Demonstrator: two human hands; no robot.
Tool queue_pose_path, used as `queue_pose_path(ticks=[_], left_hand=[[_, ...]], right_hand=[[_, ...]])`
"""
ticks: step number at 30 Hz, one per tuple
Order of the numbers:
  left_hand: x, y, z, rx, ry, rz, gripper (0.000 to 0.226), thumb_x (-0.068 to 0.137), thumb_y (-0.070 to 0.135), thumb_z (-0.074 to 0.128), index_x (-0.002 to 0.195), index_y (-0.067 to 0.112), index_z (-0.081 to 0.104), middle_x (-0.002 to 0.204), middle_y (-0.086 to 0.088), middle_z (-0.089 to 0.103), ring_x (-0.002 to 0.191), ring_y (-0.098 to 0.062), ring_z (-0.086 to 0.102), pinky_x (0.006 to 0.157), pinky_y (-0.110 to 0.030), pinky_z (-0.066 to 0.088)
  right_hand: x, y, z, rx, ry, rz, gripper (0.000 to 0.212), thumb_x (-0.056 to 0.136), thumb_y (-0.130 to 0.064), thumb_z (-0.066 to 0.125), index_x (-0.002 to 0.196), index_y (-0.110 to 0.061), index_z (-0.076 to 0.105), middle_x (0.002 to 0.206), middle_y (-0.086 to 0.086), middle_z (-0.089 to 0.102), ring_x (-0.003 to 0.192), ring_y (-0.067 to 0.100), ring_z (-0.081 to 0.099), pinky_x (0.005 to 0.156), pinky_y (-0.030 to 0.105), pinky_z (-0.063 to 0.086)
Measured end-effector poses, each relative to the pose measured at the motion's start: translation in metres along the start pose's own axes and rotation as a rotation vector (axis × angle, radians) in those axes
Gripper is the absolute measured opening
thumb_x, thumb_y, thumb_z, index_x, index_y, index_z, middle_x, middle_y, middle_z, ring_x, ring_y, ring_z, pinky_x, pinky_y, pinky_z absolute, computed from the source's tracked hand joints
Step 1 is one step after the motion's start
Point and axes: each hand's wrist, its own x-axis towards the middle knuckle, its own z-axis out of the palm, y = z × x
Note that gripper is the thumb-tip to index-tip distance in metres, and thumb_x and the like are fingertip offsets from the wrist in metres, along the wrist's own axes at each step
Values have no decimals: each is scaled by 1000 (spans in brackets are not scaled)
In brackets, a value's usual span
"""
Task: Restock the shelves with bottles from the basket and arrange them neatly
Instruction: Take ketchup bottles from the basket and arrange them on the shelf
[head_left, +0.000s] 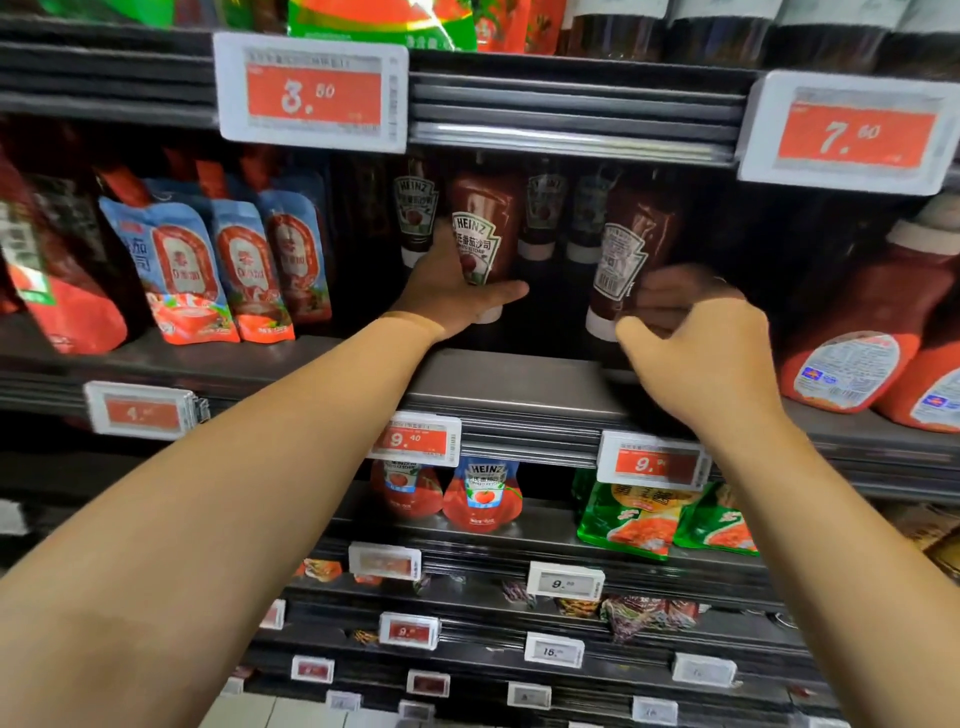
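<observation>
Both my arms reach into the middle shelf (519, 384). My left hand (457, 291) grips an upside-down Heinz ketchup bottle (483, 228) with its white cap down, label facing me. My right hand (691, 332) holds a second ketchup bottle (631, 244), tilted to the right, its barcode side showing. Both bottles seem lifted slightly off the shelf. Three more Heinz bottles (540, 213) stand in the dark behind them. The basket is out of view.
Blue and red sauce pouches (182, 270) stand left of the bottles. Large red ketchup bottles (852, 332) lie at the right. Price tags (311, 93) hang on the shelf edge above. Lower shelves hold Heinz pouches (483, 493) and green packets (634, 519).
</observation>
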Motion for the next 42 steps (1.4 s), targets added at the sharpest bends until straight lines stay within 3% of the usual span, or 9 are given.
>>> queue_pose_path(ticks=[5,8,12,16,22,25,28,33,42], left_hand=[[-1,0,2,-33,18,32,90,64,36,94,134,26,39,117,14,65,107,2,62,94,-22,51],[-2,2,4,-16,50,43,87,57,46,89,127,26,41,111,13,67,99,5,65,86,-17,54],[2,0,1,-1,39,11,87,65,36,91,132,23,37,115,6,66,105,-13,68,85,-36,61],[6,0,-5,117,97,-11,92,59,39,94,132,27,39,125,3,63,111,-14,63,90,-27,57],[15,-6,-21,130,568,-106,79,76,31,86,141,9,47,139,-16,55,129,-28,53,99,-17,36],[24,-10,-23,188,552,-136,95,79,35,84,153,8,30,151,-18,43,141,-31,40,114,-27,28],[38,-11,-26,252,479,-161,102,80,35,82,157,10,20,157,-15,36,146,-29,35,120,-29,25],[54,-20,-25,304,459,-187,84,83,34,81,152,16,37,146,-9,55,134,-27,52,110,-29,39],[59,-24,-24,360,486,-196,57,90,23,73,141,13,51,134,-10,65,125,-27,60,97,-27,46]], right_hand=[[33,-40,37,158,-235,19,37,88,-27,78,121,-19,64,101,-11,67,85,-10,63,69,-3,44],[60,-60,66,135,-282,-3,58,85,-41,78,133,-17,55,109,-9,68,96,-4,67,84,13,53],[83,-67,103,42,-275,-59,72,82,-52,77,139,-16,50,134,4,63,123,21,60,105,38,49],[101,-59,126,104,-234,-10,62,86,-39,78,137,-11,55,134,8,64,125,23,60,107,37,48],[121,-41,152,125,-157,74,56,99,-35,62,146,-10,47,142,12,57,131,27,55,110,33,42],[125,-39,167,59,-138,117,77,99,-43,58,159,-11,24,156,15,43,142,32,44,118,37,34],[122,-33,182,70,-167,165,86,84,-42,74,153,-14,31,149,10,51,138,30,47,116,39,38],[127,-18,198,-13,-128,147,71,83,-40,81,137,-8,50,139,12,59,130,29,55,101,30,45],[140,-29,207,15,-184,114,74,87,-34,79,143,-2,44,145,13,55,135,27,51,103,25,41]])
